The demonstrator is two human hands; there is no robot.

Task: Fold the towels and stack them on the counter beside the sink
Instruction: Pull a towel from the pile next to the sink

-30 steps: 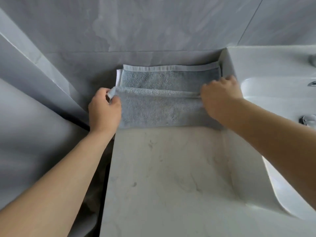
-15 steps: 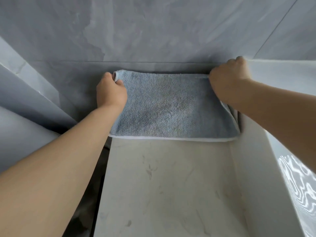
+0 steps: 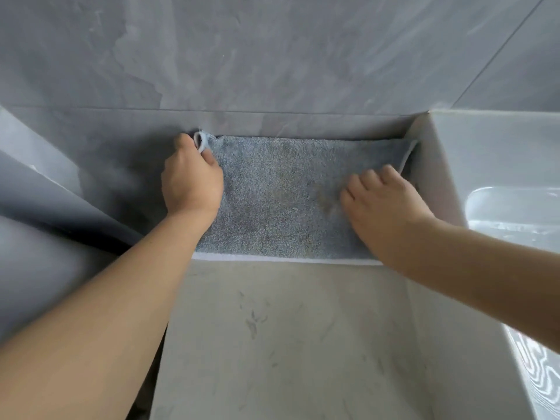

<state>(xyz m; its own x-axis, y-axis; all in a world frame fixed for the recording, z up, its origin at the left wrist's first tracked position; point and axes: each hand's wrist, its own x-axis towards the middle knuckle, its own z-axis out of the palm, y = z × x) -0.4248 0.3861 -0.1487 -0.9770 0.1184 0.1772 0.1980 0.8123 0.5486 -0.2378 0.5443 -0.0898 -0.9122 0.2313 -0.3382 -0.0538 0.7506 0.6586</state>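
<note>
Right hand (image 3: pixel 385 204) off the far right corner, now flat on the towel (image 3: pixel 281 195).

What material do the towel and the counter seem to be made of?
Towel: probably cotton terry, blue-grey; its surface shows fuzzy loops and a flat pale hem at the near edge. Counter: looks like marble or imitation stone, matte, pale with faint grey veins.

Both forearms are bare up to the frame's edge, with no sleeve in sight. The left hand (image 3: pixel 191 180) and the right hand (image 3: pixel 385 204) wear nothing visible (their backs face the camera, the fingertips mostly hidden).
</note>
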